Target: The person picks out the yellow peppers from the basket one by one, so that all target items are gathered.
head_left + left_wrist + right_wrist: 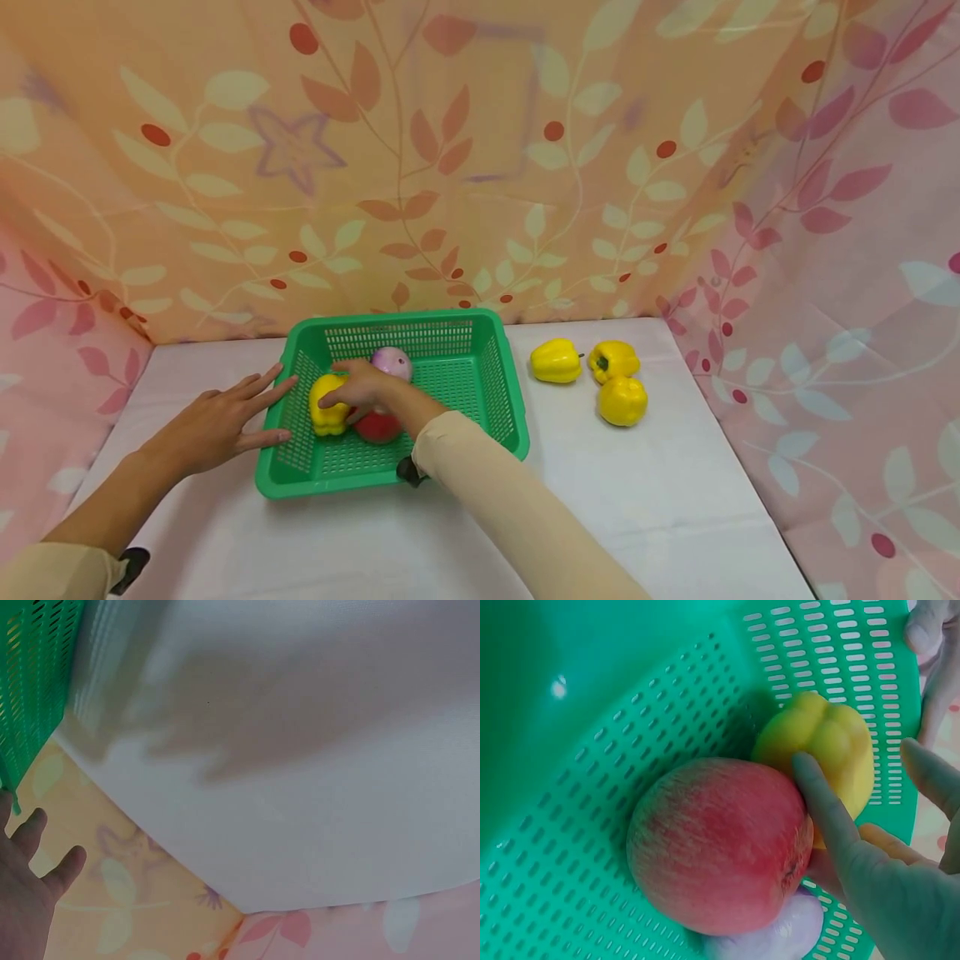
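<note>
Inside a green plastic basket (465, 460), my right hand (367, 385) is at a yellow bell pepper (322, 417). The right wrist view shows one straight finger touching the yellow bell pepper (829, 739), while another finger stands apart from it. A red apple (720, 847) lies against the pepper, partly under my right hand in the head view. Beside them is a pale purple round thing (392, 361), perhaps an onion. My left hand (217, 425) is at the basket's left rim with its fingers straight and spread; the left wrist view shows only part of it.
To the right of the basket, several yellow bell peppers lie on the white-covered table (675, 500); one (556, 361) is apart from a touching pair (622, 401). Leaf-patterned cloth (465, 167) hangs behind the table and at its sides.
</note>
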### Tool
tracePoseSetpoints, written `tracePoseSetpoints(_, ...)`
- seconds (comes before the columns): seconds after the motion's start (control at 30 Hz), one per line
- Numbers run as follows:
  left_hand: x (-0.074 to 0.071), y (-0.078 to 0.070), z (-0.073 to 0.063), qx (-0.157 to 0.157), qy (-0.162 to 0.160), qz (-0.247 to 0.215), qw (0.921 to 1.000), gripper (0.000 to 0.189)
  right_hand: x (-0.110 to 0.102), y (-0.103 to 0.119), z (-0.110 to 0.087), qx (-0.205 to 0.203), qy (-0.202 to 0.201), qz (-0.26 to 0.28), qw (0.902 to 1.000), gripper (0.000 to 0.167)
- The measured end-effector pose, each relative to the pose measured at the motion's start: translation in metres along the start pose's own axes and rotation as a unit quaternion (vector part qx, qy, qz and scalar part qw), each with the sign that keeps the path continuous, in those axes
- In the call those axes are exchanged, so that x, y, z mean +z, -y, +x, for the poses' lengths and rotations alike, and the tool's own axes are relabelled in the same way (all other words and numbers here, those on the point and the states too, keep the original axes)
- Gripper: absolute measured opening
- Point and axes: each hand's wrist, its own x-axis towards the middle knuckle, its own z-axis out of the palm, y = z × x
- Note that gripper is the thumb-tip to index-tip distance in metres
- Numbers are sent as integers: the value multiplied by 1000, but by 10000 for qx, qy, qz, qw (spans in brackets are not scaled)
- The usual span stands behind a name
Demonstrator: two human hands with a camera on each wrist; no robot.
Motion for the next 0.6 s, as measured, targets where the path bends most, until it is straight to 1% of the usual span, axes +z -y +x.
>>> tracePoseSetpoints(0.23,0,0,-1,32,-59,5,10000,84,6,0,3,70,-202,170,9996,72)
tracePoseSetpoints(0.47,-1,0,-1,-12,29,-4,10000,83,6,-2,5,119,-85,169,9998,75)
tracePoseSetpoints(0.6,-1,-1,0,1,3,-1,10000,83,6,-3,6,121,-34,258,9996,77)
